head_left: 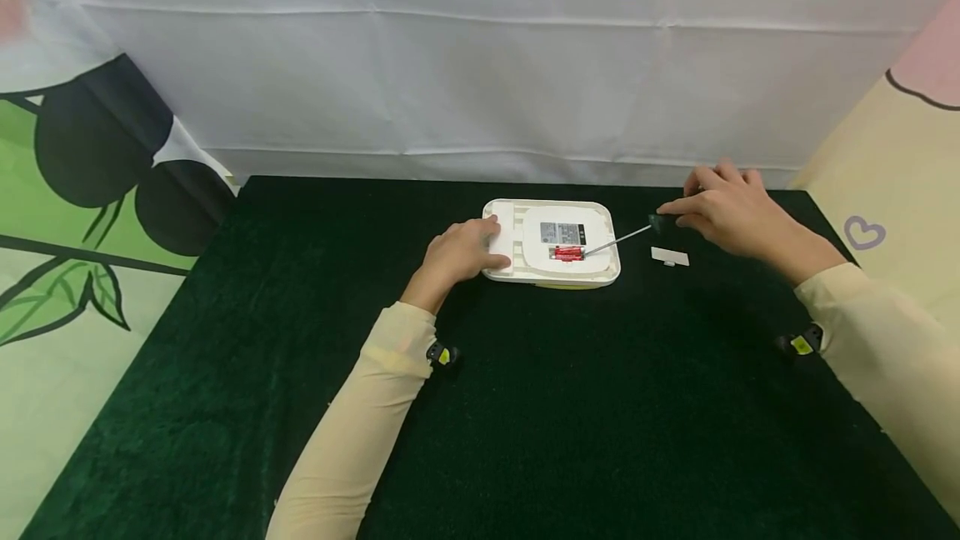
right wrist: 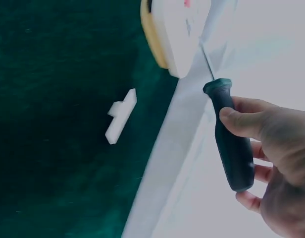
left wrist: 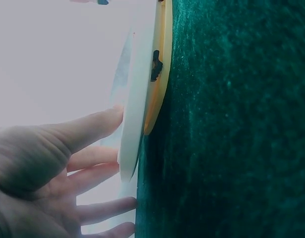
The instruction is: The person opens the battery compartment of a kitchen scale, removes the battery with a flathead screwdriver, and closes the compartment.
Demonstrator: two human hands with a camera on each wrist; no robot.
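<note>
The left hand (head_left: 463, 250) touches the left end of a white device (head_left: 597, 227) on the table (head_left: 600, 407), its fingers spread and fairly straight. Red batteries (head_left: 567, 253) sit in the device, long axis running left to right; the left hand is nearer them. At their right end is the tip of a screwdriver (right wrist: 234, 144), its shaft slanting right and far to the right hand (head_left: 723, 208), whose thumb and fingers pinch the handle; whether the tip touches, one cannot tell. A small white cover (head_left: 670, 257) lies right of the device. The right wrist view shows the handle's full length, foreshortened from the head; the left wrist view shows more of the device's yellow underside (left wrist: 155, 101).
</note>
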